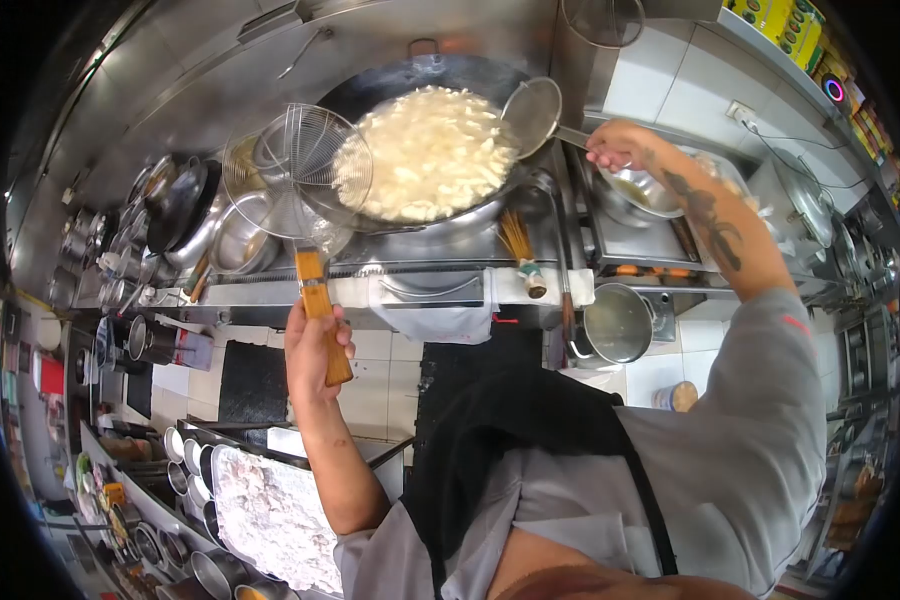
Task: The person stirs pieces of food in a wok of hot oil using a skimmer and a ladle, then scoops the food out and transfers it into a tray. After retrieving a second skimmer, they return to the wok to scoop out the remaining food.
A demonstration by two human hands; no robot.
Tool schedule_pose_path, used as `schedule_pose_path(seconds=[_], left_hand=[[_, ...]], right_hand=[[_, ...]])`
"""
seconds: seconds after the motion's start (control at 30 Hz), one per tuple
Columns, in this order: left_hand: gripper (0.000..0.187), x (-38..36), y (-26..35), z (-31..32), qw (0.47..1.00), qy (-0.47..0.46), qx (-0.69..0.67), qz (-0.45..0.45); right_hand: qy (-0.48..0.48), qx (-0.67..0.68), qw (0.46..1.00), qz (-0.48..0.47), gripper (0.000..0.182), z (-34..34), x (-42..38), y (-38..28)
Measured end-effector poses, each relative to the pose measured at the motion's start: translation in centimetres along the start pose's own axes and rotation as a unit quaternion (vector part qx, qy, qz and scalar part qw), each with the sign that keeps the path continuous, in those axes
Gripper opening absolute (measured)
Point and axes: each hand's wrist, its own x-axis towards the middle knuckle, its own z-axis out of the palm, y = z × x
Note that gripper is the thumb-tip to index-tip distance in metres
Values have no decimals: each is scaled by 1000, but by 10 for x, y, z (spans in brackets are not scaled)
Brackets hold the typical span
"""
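My left hand (319, 345) is closed round the wooden handle of a large wire skimmer (305, 160), whose round mesh head overlaps the left rim of the wok. In my right hand (622, 146) is the handle of a smaller fine-mesh strainer (532, 108), held at the wok's right edge. Pale, chunky pieces of food (425, 150) crowd the bubbling liquid in the big dark wok (342, 92). Just in front of the wok, a bamboo brush (518, 240) lies on the stove ledge, with a long-handled ladle (560, 230) beside it.
Metal bowls (245, 235) and stacked pans (180, 205) stand left of the wok. A steel bowl (642, 192) sits below my right forearm. A pot of cloudy liquid (618, 322) is lower right. A white cloth (435, 318) hangs from the front rail. At lower left is a tray of white, floury food (270, 515).
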Motion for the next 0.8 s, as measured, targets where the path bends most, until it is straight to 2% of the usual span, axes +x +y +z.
schedule_pose_path(seconds=[0.2, 0.43, 0.57, 0.7, 0.73, 0.8], left_hand=[[34, -10, 5, -2, 1000, 27, 0, 8], [31, -18, 10, -2, 998, 54, 14, 18], [34, -23, 11, 5, 997, 75, 12, 18], [36, -33, 15, 4, 996, 83, 1, 24], [35, -34, 16, 4, 996, 83, -1, 23], [35, -34, 16, 2, 996, 82, -6, 22]], right_hand=[[-82, 14, 996, 44, 12, -23, 16, 5], [-166, 76, 981, 70, 13, 7, 45, 32], [-231, 137, 963, 26, 11, 25, 90, 47], [-183, 176, 967, 16, 12, 54, 105, 33], [-231, 148, 962, 14, 11, 49, 128, 33], [-227, 199, 953, -2, 10, 62, 173, 42]])
